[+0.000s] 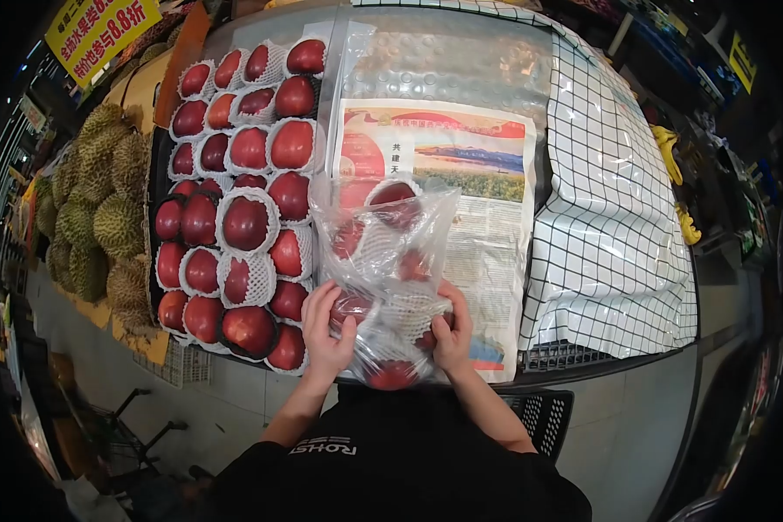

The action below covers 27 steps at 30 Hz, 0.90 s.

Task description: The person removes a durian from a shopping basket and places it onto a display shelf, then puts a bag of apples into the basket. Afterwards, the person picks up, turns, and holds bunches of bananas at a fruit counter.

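A clear plastic bag (376, 261) with several dark red apples in white foam nets lies on a newspaper (487, 235). One netted apple (395, 202) shows at the bag's far end, and another apple (393, 374) at the near end. My left hand (328, 329) grips the bag's left side, thumb over the film and fingers curled along the edge. On the opposite side, my right hand (451, 332) holds the bag with its thumb pressed on the plastic by an apple. Some of the fingers are hidden by the bag.
Rows of netted red apples (244, 219) fill the display to the left. Durians (117, 222) are heaped beyond them under a yellow sign (100, 36). A white checked cloth (613, 217) covers the right side of the stand; a black crate (544, 418) sits below its edge.
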Available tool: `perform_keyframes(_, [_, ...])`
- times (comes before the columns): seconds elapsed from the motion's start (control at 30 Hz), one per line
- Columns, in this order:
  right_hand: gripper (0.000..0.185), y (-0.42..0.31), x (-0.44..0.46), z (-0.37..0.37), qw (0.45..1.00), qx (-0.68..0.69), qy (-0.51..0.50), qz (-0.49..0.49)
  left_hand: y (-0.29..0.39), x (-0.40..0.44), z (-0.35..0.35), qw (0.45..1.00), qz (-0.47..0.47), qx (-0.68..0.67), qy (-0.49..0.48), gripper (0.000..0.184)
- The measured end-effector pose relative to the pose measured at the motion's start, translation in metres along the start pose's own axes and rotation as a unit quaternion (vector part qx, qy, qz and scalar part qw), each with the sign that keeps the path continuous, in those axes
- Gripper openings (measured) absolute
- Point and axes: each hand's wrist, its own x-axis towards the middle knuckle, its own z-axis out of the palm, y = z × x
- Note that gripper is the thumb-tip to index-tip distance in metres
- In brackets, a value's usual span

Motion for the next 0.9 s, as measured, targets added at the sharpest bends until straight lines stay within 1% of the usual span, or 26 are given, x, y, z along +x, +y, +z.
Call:
perform_keyframes(0.07, [0.05,0.001,0.0,0.001,0.995,-0.05,0.004,-0.083,0.001,0.0,-0.001,1.0,0.001,0.0,-0.002,0.043])
perform_keyframes(0.13, [0.051,-0.013,-0.003,0.005,0.998,0.053,0.001,0.016,0.0,-0.001,-0.001,1.0,-0.001,-0.002,-0.001,0.043])
perform_keyframes(0.17, [0.051,-0.011,-0.003,0.004,0.998,0.053,0.0,0.016,-0.001,-0.001,-0.001,1.0,-0.002,-0.004,0.0,0.044])
perform_keyframes(0.23, [0.041,-0.006,-0.003,0.003,0.997,0.073,0.006,0.017,-0.002,-0.002,0.0,1.0,-0.002,-0.002,0.0,0.044])
perform_keyframes(0.4, [0.042,-0.011,0.0,0.007,0.997,0.071,0.011,-0.014,-0.003,-0.003,-0.001,1.0,0.0,0.0,-0.011,0.044])
perform_keyframes(0.47, [0.042,-0.012,0.0,0.006,0.998,0.066,0.014,-0.018,-0.002,-0.002,0.0,1.0,0.003,-0.008,0.001,0.044])
perform_keyframes(0.53, [0.054,-0.018,-0.001,0.009,0.997,0.071,0.019,0.011,-0.001,-0.001,0.0,1.0,0.004,-0.007,0.001,0.044])
perform_keyframes(0.67, [0.056,-0.026,-0.001,0.009,0.996,0.088,0.014,0.018,-0.002,-0.002,0.0,1.0,0.004,-0.004,0.0,0.044])
perform_keyframes(0.7, [0.056,-0.021,-0.002,0.006,0.996,0.078,0.009,0.041,-0.002,-0.002,0.0,1.0,0.007,-0.004,-0.001,0.044])
perform_keyframes(0.77, [0.056,-0.016,-0.003,0.005,0.996,0.069,0.007,0.058,-0.001,-0.002,0.0,1.0,0.002,-0.002,-0.002,0.043])
perform_keyframes(0.8, [0.053,-0.02,0.0,0.007,0.998,0.059,0.012,0.019,-0.001,-0.001,0.0,1.0,0.011,-0.003,-0.002,0.043])
perform_keyframes(0.87, [0.051,-0.021,0.002,0.008,0.998,0.049,0.027,-0.025,-0.001,-0.002,0.0,1.0,0.005,-0.01,-0.002,0.042])
perform_keyframes(0.9, [0.046,-0.018,0.0,0.006,0.998,0.06,0.023,0.009,-0.001,-0.002,0.001,1.0,0.004,-0.014,-0.003,0.042])
